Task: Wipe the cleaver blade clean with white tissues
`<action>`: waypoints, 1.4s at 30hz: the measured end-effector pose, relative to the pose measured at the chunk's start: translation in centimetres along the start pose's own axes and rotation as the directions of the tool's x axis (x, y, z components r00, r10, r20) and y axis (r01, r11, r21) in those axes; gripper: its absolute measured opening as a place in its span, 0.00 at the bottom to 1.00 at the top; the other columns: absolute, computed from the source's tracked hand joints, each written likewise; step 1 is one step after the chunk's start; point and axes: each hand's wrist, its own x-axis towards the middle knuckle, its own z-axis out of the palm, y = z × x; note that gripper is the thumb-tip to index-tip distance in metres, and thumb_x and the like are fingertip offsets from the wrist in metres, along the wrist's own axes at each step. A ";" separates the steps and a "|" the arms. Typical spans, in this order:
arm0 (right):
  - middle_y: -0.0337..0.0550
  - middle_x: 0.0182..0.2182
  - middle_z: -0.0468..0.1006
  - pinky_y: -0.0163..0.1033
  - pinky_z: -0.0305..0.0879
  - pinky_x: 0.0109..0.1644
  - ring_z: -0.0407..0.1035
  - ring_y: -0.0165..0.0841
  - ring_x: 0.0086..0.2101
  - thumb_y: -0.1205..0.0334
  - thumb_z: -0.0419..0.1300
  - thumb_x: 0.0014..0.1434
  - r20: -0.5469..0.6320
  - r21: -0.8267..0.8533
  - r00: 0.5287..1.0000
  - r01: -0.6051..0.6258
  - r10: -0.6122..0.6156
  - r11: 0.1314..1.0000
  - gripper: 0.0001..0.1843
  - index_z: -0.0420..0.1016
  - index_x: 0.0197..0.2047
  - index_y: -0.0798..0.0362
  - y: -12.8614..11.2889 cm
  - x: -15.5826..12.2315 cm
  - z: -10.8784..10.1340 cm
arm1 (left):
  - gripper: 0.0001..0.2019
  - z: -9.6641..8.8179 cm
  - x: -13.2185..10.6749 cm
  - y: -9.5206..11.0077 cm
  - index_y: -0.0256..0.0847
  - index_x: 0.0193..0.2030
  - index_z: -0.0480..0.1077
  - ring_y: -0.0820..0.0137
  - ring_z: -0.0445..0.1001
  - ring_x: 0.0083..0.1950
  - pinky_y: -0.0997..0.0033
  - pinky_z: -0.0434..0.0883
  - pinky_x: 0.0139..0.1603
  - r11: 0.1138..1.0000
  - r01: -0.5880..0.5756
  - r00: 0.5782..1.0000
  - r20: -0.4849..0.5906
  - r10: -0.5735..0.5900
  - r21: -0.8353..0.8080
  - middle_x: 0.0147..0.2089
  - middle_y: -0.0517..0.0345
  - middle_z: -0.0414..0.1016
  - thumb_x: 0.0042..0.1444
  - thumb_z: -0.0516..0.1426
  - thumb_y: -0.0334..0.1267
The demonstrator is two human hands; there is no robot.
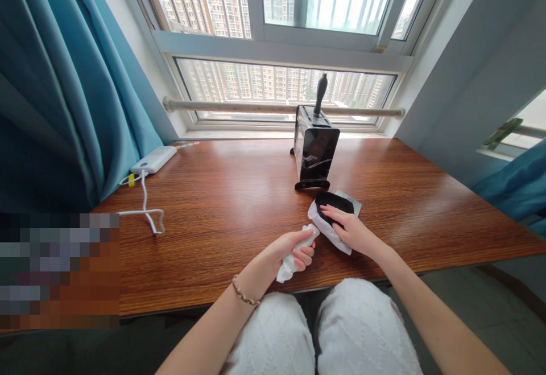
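Note:
My left hand [296, 252] is closed around a crumpled white tissue [289, 267], just above the front part of the brown wooden table [205, 193]. To its right, my right hand [352, 230] lies with fingers stretched out on a black, shallow piece [341, 201] with a pale whitish cloth or paper [330, 233] along its near side. From behind the black piece sticks out a flat grey, metallic-looking corner [353, 201]. What exactly the black piece is, I cannot tell.
A glossy black knife block [318, 156] with one dark handle [321, 95] stands behind my hands. At the left lie a white power strip [154, 160] and a white cable [147, 210], beside a blue curtain [81, 79]. A window with a rail [239, 107] is beyond the table.

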 end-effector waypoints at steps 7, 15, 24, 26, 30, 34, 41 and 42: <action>0.45 0.54 0.65 0.49 0.51 0.61 0.57 0.37 0.55 0.73 0.48 0.51 -0.025 0.025 1.000 0.004 -0.003 1.000 0.25 0.67 0.53 0.53 0.4 -0.1 0.1 | 0.12 0.0 -0.1 -0.1 0.34 0.28 0.59 0.85 0.44 0.15 0.87 0.46 0.14 0.999 -0.029 1.000 0.008 0.029 0.027 0.19 0.68 0.45 0.57 0.49 0.42; 0.45 0.54 0.65 0.48 0.52 0.61 0.57 0.36 0.55 0.71 0.48 0.53 0.001 -0.011 1.000 -0.001 0.001 1.000 0.23 0.68 0.52 0.54 0.4 0.0 -0.1 | 0.12 0.1 -0.1 0.1 0.33 0.29 0.59 0.85 0.46 0.14 0.88 0.45 0.14 1.000 0.002 1.000 -0.005 -0.002 -0.029 0.19 0.68 0.45 0.57 0.49 0.41; 0.43 0.54 0.66 0.47 0.52 0.61 0.59 0.36 0.54 0.69 0.49 0.54 0.011 -0.034 1.000 -0.027 0.028 0.999 0.21 0.69 0.51 0.52 1.8 0.0 -1.0 | 0.09 -0.2 0.1 0.0 0.34 0.30 0.60 0.84 0.47 0.15 0.86 0.49 0.15 1.000 -0.017 1.000 0.023 0.016 0.022 0.20 0.67 0.48 0.55 0.50 0.38; 0.42 0.53 0.66 0.46 0.52 0.61 0.59 0.37 0.54 0.68 0.49 0.55 0.005 -0.036 0.999 -0.036 0.036 0.999 0.21 0.69 0.51 0.52 2.3 -0.2 -1.2 | 0.08 -0.1 0.0 -0.1 0.34 0.30 0.60 0.84 0.48 0.16 0.85 0.50 0.15 0.998 -0.026 1.000 -0.001 0.026 0.052 0.20 0.66 0.49 0.55 0.50 0.38; 0.43 0.53 0.66 0.48 0.51 0.61 0.58 0.38 0.55 0.67 0.48 0.55 -0.069 -0.072 0.996 -0.069 0.064 0.995 0.21 0.69 0.51 0.52 4.0 -1.0 -1.4 | 0.08 0.3 -0.1 -0.2 0.35 0.30 0.59 0.83 0.48 0.16 0.85 0.51 0.16 0.991 -0.052 0.997 -0.056 0.059 0.122 0.20 0.65 0.50 0.54 0.51 0.39; 0.44 0.54 0.65 0.48 0.50 0.62 0.56 0.38 0.56 0.66 0.48 0.56 -0.121 -0.110 0.987 -0.118 0.104 0.987 0.20 0.68 0.52 0.53 6.1 -2.2 -2.0 | 0.09 0.1 0.0 -0.1 0.36 0.29 0.59 0.83 0.45 0.15 0.85 0.48 0.15 0.990 -0.042 0.999 -0.020 0.045 0.136 0.19 0.66 0.49 0.55 0.49 0.39; 0.43 0.54 0.65 0.48 0.50 0.62 0.57 0.38 0.55 0.65 0.48 0.56 -0.098 -0.149 0.988 -0.132 0.118 0.980 0.21 0.68 0.52 0.54 7.9 -2.6 -2.9 | 0.09 -0.4 0.1 0.0 0.35 0.30 0.59 0.84 0.44 0.16 0.84 0.45 0.15 0.991 -0.042 0.999 0.035 0.038 0.123 0.20 0.67 0.48 0.54 0.51 0.40; 0.43 0.54 0.65 0.48 0.50 0.62 0.57 0.38 0.55 0.65 0.48 0.56 -0.104 -0.153 0.987 -0.136 0.121 0.979 0.21 0.68 0.52 0.53 8.2 -2.5 -3.0 | 0.09 -0.4 0.1 0.0 0.35 0.30 0.59 0.84 0.43 0.16 0.84 0.44 0.15 0.992 -0.041 0.999 0.036 0.037 0.120 0.20 0.67 0.48 0.53 0.52 0.40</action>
